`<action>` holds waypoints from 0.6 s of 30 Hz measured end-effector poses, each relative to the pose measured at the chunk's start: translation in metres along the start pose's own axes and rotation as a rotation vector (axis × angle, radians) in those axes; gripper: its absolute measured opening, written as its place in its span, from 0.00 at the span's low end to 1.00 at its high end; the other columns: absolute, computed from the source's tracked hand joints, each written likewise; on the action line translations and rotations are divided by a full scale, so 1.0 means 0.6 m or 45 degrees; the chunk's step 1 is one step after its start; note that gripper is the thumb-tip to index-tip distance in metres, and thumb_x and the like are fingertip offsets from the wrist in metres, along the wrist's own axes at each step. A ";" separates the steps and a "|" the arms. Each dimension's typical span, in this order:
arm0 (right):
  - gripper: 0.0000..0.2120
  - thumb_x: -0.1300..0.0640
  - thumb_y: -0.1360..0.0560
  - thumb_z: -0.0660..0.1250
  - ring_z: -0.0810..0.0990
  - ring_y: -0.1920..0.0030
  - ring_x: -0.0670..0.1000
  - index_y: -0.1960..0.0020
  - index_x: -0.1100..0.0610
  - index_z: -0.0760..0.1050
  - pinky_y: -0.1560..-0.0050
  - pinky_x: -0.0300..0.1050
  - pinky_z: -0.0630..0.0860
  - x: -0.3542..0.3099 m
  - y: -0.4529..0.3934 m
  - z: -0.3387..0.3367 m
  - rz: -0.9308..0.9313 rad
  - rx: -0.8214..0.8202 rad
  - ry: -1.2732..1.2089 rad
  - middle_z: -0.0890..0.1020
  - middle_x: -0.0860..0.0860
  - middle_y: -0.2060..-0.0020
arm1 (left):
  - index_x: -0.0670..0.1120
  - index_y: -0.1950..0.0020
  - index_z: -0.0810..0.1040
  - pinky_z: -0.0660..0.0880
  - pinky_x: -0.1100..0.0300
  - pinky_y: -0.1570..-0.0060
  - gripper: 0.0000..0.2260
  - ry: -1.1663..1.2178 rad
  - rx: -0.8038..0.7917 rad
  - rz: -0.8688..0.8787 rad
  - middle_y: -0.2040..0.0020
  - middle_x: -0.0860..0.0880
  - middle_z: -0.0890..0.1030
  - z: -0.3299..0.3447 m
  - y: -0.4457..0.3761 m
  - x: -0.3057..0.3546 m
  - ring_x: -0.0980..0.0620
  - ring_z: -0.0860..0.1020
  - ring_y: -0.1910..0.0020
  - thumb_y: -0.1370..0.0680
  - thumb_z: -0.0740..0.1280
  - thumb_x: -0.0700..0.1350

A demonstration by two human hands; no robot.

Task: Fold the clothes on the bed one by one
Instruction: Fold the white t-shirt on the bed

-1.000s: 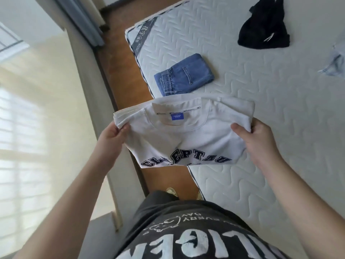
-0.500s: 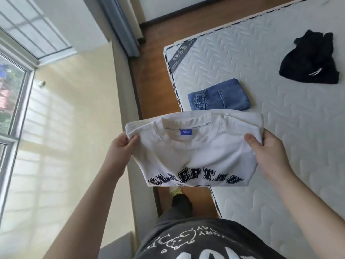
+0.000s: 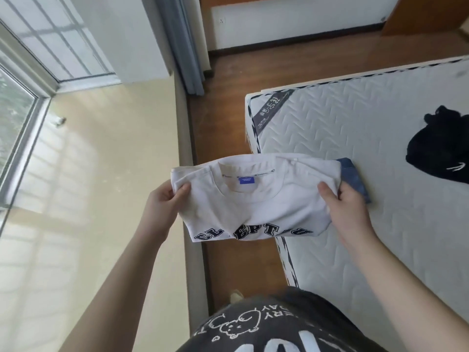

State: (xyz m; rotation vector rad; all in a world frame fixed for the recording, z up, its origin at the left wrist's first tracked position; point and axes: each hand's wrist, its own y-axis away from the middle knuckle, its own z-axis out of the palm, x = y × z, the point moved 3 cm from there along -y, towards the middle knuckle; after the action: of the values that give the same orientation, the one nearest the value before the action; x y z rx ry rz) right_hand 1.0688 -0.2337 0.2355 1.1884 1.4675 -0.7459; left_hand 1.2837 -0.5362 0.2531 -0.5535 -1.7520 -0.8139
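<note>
A folded white t-shirt (image 3: 256,199) with dark block letters and a blue neck label hangs in the air over the mattress's left edge. My left hand (image 3: 165,201) grips its left end, thumb on top. At its right end my right hand (image 3: 347,207) does the same. Folded blue jeans (image 3: 355,179) lie on the white quilted mattress (image 3: 355,138), mostly hidden behind the shirt. A crumpled black garment (image 3: 441,151) lies on the mattress at the far right.
A brown wooden floor strip (image 3: 223,128) runs between the mattress and a low beige ledge (image 3: 185,148). A window (image 3: 17,118) and grey curtain (image 3: 182,44) stand at the left. My dark printed shirt (image 3: 279,326) fills the bottom.
My view has tilted up and left, showing more wall and window. Both hands have carried the white shirt forward, so it now covers most of the folded jeans.
</note>
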 end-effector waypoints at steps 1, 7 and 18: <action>0.05 0.45 0.26 0.68 0.81 0.57 0.45 0.55 0.44 0.81 0.53 0.46 0.75 -0.008 -0.014 0.010 0.005 0.010 -0.006 0.86 0.48 0.57 | 0.51 0.47 0.83 0.77 0.45 0.48 0.11 0.003 0.012 0.001 0.49 0.42 0.84 -0.008 -0.016 0.007 0.49 0.82 0.53 0.23 0.67 0.54; 0.16 0.34 0.31 0.64 0.75 0.68 0.39 0.59 0.45 0.79 0.64 0.43 0.71 -0.042 -0.124 0.058 0.052 0.039 0.030 0.81 0.41 0.68 | 0.48 0.49 0.83 0.76 0.54 0.54 0.13 -0.008 0.050 -0.018 0.53 0.46 0.85 -0.014 -0.132 0.040 0.51 0.82 0.56 0.23 0.66 0.56; 0.15 0.38 0.27 0.67 0.78 0.62 0.44 0.55 0.48 0.81 0.58 0.47 0.71 -0.082 -0.389 0.152 0.090 -0.174 0.030 0.84 0.45 0.63 | 0.47 0.52 0.82 0.73 0.58 0.59 0.11 -0.104 0.078 -0.062 0.53 0.40 0.83 0.005 -0.387 0.096 0.53 0.79 0.60 0.20 0.66 0.53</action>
State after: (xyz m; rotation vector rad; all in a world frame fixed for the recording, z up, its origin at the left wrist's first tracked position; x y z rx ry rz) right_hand 0.8778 -0.4025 0.2270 1.1414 1.4642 -0.5763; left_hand 1.0989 -0.6882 0.2482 -0.5111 -1.8652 -0.7786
